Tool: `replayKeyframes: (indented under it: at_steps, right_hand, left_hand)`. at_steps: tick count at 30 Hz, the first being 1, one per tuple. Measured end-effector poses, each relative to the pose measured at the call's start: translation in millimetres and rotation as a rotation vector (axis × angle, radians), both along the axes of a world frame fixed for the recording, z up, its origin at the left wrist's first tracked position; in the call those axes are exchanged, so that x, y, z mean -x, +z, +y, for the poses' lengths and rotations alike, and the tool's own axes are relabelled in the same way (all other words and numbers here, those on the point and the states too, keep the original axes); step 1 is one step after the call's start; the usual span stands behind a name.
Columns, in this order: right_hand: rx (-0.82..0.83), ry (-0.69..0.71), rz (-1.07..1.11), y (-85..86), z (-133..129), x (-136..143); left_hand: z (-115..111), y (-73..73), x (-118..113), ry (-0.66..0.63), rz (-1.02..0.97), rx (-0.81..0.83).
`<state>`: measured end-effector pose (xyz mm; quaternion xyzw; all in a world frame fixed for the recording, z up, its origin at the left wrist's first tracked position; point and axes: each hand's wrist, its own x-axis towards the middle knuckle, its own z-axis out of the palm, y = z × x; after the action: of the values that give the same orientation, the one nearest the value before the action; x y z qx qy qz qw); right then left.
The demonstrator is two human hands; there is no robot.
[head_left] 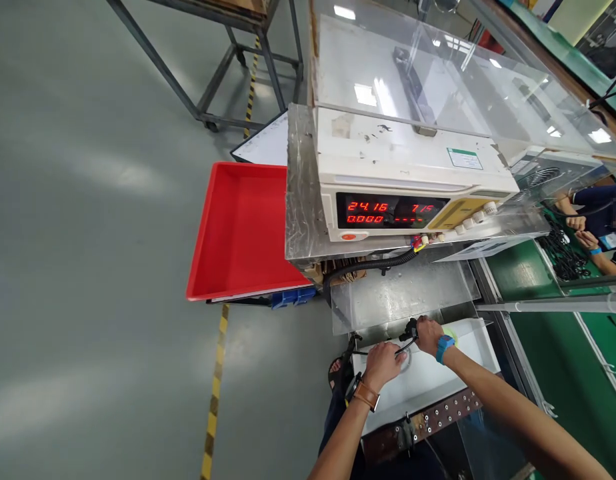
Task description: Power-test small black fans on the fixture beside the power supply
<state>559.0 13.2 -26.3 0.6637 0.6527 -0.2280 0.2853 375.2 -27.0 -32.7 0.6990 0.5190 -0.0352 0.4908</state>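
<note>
Over a white tray [428,383], both of my hands are on a thin black cable [407,345]. My left hand [384,363], with a brown-strapped watch at its wrist, has its fingers closed round the cable. To the right, my right hand [429,335], wearing a blue wristband, is closed on a black connector [411,330] at the tray's back edge. A roll of pale green tape [449,333] lies partly behind the right wrist.
A white power meter [393,213] with red digits stands on a metal shelf behind the tray. A red bin [248,233] is at the left. A brown studded strip [438,417] runs along the tray's front. Another person [601,227] sits at the far right.
</note>
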Motion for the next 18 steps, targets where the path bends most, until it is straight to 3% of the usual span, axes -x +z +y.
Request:
replayKeyframes:
  at_steps: [7,14,18]
  right_hand:
    - [0.012,-0.058,-0.086,-37.4,2.6,6.4]
    - [-0.040,-0.069,-0.025,-53.1,-6.1,8.7]
    - [-0.023,-0.079,-0.030,-65.1,-6.8,12.8]
  left_hand:
    - [2.2,0.1,0.0,0.020,-0.002,0.022]
    - [2.7,-7.5,1.9,0.193,-0.009,0.033]
    - [-0.5,-9.5,5.0,0.216,-0.033,0.041]
